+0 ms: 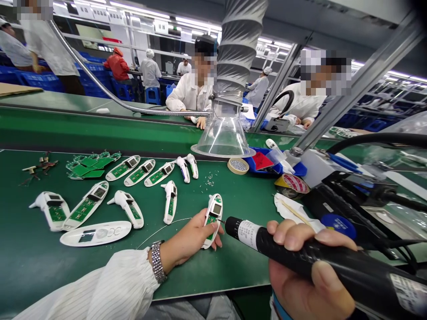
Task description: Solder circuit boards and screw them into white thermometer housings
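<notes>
My left hand (196, 233) grips an open ear thermometer (213, 215), a white half-shell with a green circuit board and small display facing up. A black electric screwdriver (300, 253) lies across my right hand (307, 266), its fingers wrapped round the body. The screwdriver's thin bit reaches the right edge of the thermometer's board; whether it sits on a screw is too small to tell. Left of my hand, another open thermometer (170, 202) lies on the green mat, with several more white shells (87, 205) holding boards. A closed white cover (96, 234) rests nearest me.
Loose green circuit boards (90, 166) are piled at the back left beside small wired parts (40, 168). Scattered screws (209, 180) lie near a round dish of screws (238, 166). A clear extraction hood (223, 138) hangs above the mat. Black equipment (353, 209) fills the right side.
</notes>
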{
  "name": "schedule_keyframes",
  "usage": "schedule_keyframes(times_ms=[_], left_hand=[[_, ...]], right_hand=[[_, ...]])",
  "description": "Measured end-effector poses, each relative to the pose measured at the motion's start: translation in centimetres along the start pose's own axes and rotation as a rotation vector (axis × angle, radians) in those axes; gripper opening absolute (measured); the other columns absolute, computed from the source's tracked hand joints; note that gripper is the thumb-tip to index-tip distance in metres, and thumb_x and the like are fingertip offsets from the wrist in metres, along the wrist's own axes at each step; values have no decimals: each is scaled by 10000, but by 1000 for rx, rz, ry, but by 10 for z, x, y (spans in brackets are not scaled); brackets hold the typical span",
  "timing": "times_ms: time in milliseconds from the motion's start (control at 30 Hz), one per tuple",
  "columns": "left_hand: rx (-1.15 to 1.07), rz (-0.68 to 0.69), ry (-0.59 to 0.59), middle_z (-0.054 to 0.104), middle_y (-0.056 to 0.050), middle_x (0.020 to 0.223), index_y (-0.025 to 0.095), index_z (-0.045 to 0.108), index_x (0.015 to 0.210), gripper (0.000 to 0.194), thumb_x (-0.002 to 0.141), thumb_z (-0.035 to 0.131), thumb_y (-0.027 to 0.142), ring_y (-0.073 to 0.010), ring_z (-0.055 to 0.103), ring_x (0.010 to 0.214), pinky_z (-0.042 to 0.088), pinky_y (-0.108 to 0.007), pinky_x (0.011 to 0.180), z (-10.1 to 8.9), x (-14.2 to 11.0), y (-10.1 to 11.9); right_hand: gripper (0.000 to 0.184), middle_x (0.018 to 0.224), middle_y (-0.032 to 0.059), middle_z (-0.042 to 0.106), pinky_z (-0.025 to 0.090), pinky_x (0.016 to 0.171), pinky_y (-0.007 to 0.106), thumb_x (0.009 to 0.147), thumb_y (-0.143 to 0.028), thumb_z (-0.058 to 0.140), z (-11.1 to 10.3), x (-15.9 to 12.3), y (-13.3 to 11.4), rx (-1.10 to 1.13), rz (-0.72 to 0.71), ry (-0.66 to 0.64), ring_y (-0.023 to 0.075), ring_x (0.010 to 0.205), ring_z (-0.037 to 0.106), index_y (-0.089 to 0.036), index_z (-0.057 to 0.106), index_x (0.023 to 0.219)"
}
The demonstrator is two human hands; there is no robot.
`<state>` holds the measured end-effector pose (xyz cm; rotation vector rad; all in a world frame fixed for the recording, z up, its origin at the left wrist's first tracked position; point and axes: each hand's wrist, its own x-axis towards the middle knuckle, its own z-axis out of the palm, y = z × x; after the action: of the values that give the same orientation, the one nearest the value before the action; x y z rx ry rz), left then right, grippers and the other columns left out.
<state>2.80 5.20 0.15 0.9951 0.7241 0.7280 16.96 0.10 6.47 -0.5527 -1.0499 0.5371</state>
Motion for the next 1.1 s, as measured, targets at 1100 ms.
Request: schedule_keyframes(times_ms=[1100], left_hand=[[73, 4, 68, 538, 6, 623, 173, 449, 789, 304, 759, 582, 445, -125, 514, 553, 406, -275, 568, 5, -3, 2]], right_hand=[[167, 672, -46, 538, 417, 646, 341, 791, -233, 616, 3, -5, 12, 27, -41, -116, 142, 596, 472, -222, 488, 898]])
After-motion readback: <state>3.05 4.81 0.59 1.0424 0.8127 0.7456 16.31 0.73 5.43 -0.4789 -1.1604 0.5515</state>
